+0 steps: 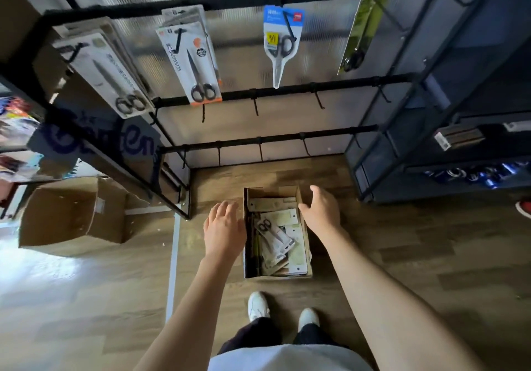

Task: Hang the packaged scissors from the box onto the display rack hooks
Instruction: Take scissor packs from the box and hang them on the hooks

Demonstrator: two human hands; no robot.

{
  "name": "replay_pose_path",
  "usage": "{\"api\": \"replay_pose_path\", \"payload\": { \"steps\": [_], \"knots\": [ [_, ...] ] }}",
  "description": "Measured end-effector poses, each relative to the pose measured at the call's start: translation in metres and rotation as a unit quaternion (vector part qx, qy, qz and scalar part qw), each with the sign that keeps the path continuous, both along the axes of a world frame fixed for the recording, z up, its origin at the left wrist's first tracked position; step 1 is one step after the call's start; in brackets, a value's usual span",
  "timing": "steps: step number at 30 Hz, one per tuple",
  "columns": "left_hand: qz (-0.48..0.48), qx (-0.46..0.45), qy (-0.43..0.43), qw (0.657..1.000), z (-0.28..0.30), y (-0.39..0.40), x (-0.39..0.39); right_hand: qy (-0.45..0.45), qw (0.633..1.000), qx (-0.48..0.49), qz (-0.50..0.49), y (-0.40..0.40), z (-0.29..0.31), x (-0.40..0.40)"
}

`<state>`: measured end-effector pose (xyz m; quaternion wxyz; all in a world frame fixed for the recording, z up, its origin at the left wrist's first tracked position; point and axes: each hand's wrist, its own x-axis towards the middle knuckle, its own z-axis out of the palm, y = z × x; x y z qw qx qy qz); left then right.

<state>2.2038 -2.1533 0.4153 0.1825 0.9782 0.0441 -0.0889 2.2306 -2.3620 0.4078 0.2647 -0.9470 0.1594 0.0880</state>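
2 slack, empty hands, left hand [223, 228] and right hand [321, 210], flanking box [304, 231]; rack [267, 92] beyond.

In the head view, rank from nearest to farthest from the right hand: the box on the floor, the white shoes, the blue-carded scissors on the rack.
From the right hand:
1. Box, directly beside and below it.
2. White shoes, nearer the person.
3. Blue-carded scissors, up on the rack.

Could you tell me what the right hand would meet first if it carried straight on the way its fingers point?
Probably the far right rim of the cardboard box: the right hand points forward over it, though depth is unclear.
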Motion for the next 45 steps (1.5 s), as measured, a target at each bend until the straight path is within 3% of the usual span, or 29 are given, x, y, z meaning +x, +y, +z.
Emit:
{"api": "replay_pose_path", "payload": {
  "steps": [9,19,30,37,45],
  "knots": [
    [0.051,0.031,0.030,0.998,-0.006,-0.009,-0.063,0.012,0.994,-0.031,0.103,-0.011,0.001,-0.048],
    [-0.019,0.104,-0.006,0.994,0.004,-0.050,-0.083,0.005,0.985,-0.089,0.150,-0.042,-0.001,-0.090],
    [-0.089,0.164,0.015,0.982,-0.020,-0.015,-0.041,0.050,0.973,-0.120,0.188,-0.021,-0.030,-0.053],
    [-0.106,0.150,0.046,0.982,-0.102,-0.010,-0.006,0.047,0.971,-0.135,0.191,-0.009,-0.096,-0.011],
    [-0.149,0.167,0.081,0.971,-0.266,0.000,0.004,0.088,0.954,-0.169,0.233,-0.015,-0.267,0.006]
  ]
}}
